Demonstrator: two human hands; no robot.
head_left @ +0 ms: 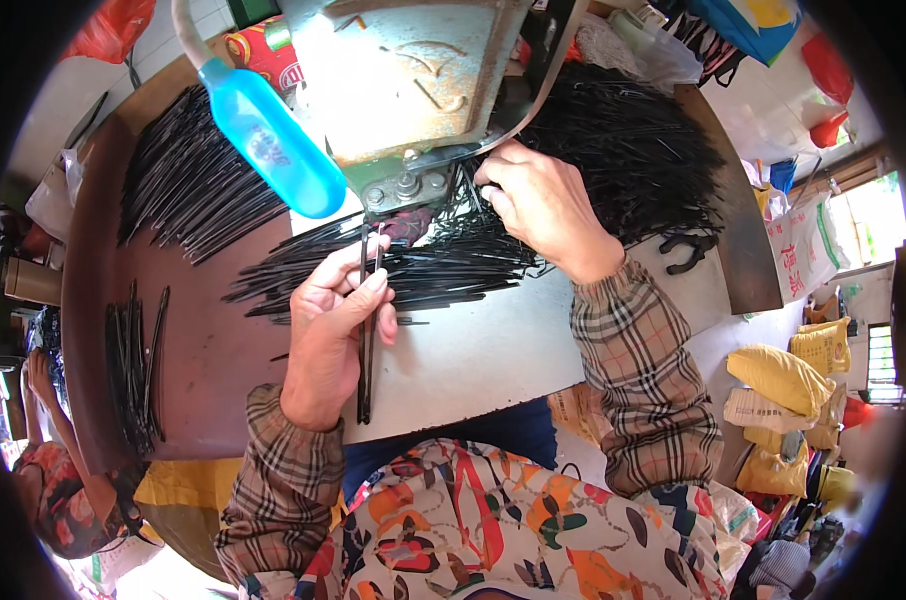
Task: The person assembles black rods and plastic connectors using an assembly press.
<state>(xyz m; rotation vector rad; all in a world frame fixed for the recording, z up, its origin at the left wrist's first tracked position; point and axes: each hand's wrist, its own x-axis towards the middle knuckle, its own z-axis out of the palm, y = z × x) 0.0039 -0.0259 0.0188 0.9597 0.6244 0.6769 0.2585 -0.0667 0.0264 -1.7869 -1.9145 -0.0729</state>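
Observation:
My left hand [338, 320] is closed in a pinch around thin black rods [366, 370], which hang down toward the table's near edge. Their upper ends reach up to the metal head [407, 190] of a bench machine, just beyond my fingertips. To the right of that head, my right hand [548, 205] has thumb and fingers pinched together beside dark rod ends; what lies between the fingertips is hidden. A loose heap of similar black rods [443, 265] lies under the machine head, between my hands. A small dark reddish lump [406, 228] sits just under the head.
A bright blue lamp [273, 145] hangs left of the machine's pale body [403, 80]. More rods lie in a far-left pile [188, 180], a far-right pile [623, 150] and a small left bundle [128, 370]. A black clip-like piece [687, 252] lies right. Another person's arm [68, 420] shows far left.

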